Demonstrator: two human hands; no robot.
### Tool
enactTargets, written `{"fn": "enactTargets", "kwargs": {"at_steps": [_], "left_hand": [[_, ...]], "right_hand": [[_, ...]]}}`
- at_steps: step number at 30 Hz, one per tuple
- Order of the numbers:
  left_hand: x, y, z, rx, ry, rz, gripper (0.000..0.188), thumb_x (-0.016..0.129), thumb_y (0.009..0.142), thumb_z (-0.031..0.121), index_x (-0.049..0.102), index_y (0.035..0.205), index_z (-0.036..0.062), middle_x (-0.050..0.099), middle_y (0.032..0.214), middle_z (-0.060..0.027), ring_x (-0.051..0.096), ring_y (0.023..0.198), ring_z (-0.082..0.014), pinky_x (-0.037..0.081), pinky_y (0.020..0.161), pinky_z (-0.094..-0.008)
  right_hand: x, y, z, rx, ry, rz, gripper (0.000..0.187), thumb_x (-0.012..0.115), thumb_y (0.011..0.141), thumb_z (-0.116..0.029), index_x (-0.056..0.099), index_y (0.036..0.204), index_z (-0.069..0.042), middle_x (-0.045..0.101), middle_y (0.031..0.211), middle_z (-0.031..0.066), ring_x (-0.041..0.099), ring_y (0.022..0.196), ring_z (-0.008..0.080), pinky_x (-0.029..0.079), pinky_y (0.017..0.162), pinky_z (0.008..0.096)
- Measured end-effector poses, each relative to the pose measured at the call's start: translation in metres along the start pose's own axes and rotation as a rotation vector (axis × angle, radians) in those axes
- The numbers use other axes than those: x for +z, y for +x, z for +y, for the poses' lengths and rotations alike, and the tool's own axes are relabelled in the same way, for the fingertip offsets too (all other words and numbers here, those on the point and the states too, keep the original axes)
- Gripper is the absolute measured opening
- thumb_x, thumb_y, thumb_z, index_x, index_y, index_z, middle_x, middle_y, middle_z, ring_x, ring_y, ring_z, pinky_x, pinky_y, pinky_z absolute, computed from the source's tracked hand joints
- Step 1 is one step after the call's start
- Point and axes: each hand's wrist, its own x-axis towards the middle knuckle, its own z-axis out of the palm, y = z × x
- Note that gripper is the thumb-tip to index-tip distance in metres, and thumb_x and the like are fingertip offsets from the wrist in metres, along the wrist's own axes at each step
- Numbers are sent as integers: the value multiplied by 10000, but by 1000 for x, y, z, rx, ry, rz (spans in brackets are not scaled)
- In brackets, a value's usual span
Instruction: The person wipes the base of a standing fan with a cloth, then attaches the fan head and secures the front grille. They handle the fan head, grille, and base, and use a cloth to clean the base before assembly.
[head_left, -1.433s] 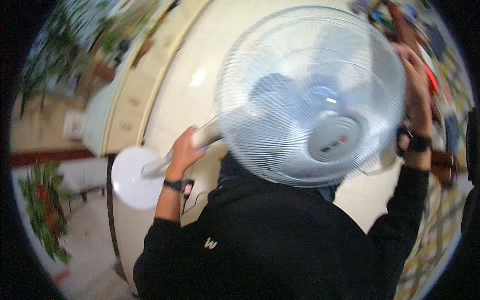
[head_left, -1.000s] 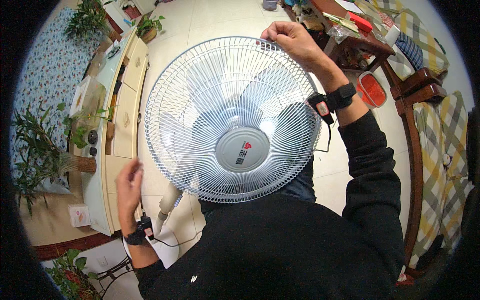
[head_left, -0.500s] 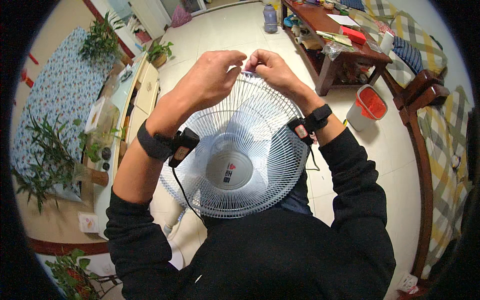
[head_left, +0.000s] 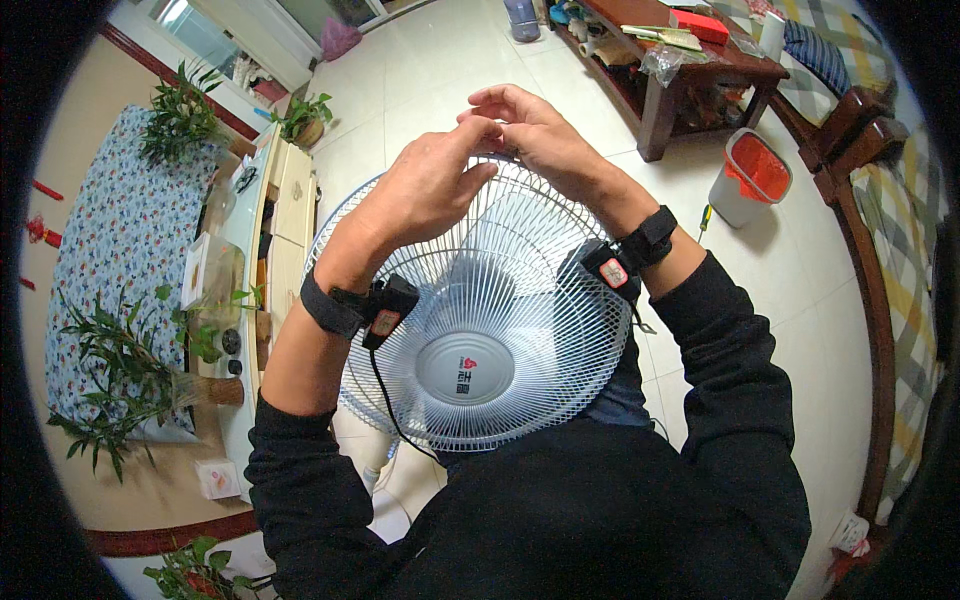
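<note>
A fan with a round white wire grille (head_left: pixel 570 380) stands close in front of my body. Its pale blades and grey centre cap (head_left: pixel 466 368) show through the wires. Both hands meet at the far top rim of the grille. My left hand (head_left: pixel 428 182) has its fingers bent toward the right one, thumb sticking out. My right hand (head_left: pixel 540 135) arches over the rim, its fingertips touching the left hand's. Whatever small thing lies between the fingertips is hidden. Each wrist wears a black strap with a small black box.
On the right stand a grey bin (head_left: pixel 728 205) with a red liner, a screwdriver (head_left: pixel 706 216) on the floor, a wooden table (head_left: pixel 655 120) and a sofa (head_left: pixel 885 230). Leftward are a long cabinet (head_left: pixel 290 205) and potted plants (head_left: pixel 110 360).
The head view has shifted, so the fan sits slightly lower and to the right. My hands have come together at the rim, the left fingers now overlapping the right ones.
</note>
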Motion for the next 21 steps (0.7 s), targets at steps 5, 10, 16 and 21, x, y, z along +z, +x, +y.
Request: {"fn": "enactTargets", "kwargs": {"at_steps": [5, 10, 16, 21], "left_hand": [[2, 4, 3, -14, 37, -28, 301, 613, 999, 186, 611, 1259, 35, 728, 1098, -226, 700, 1012, -411, 553, 890, -486], [4, 1, 7, 166, 104, 56, 305, 614, 1008, 236, 677, 1266, 86, 732, 1087, -200, 709, 957, -381, 560, 855, -474], [7, -2, 17, 156, 300, -21, 363, 598, 1042, 357, 706, 1313, 141, 658, 1035, -121, 652, 981, -291, 526, 872, -413], [6, -1, 24, 136, 388, -86, 407, 587, 1042, 390, 666, 1373, 166, 662, 1057, -143, 647, 1013, -317, 522, 895, -436]], "right_hand": [[-4, -9, -10, 35, 163, -16, 591, 489, 1028, -235, 360, 1533, 45, 563, 1420, 261, 591, 1307, 293, 514, 1084, 360], [0, -9, -7, -56, 181, 19, 649, 372, 1099, -426, 314, 1569, 18, 451, 1521, 256, 427, 1453, 331, 352, 1226, 429], [-1, -15, -5, -41, 47, 49, 772, 321, 1094, -596, 285, 1601, -14, 369, 1570, 241, 291, 1534, 352, 212, 1285, 465], [-7, -16, -3, -80, 201, -28, 826, 381, 1060, -654, 323, 1574, -10, 403, 1535, 228, 315, 1512, 327, 217, 1279, 466]]}}
